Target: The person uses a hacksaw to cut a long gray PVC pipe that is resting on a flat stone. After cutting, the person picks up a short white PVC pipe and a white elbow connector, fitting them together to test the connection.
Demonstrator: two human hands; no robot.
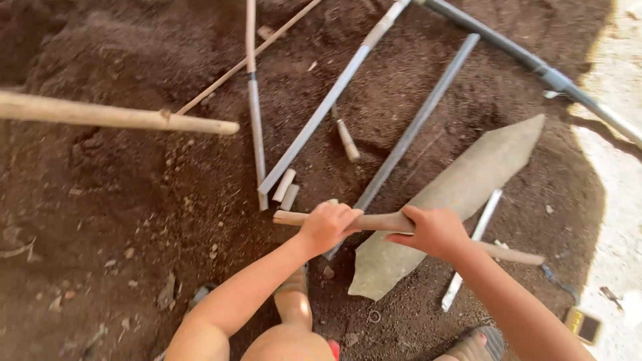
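both hands (pixel 381 230) around smooth wooden stick (pixel 374 221)

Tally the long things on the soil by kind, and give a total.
Wooden sticks: 3, one held by the left hand and right hand, a thick one, a thin one
Grey pipes: 3
Black hose: 1
Flat stone slab: 1
Total: 8

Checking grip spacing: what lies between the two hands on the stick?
Head view: only a short bare stretch of the stick lies between left hand and right hand.
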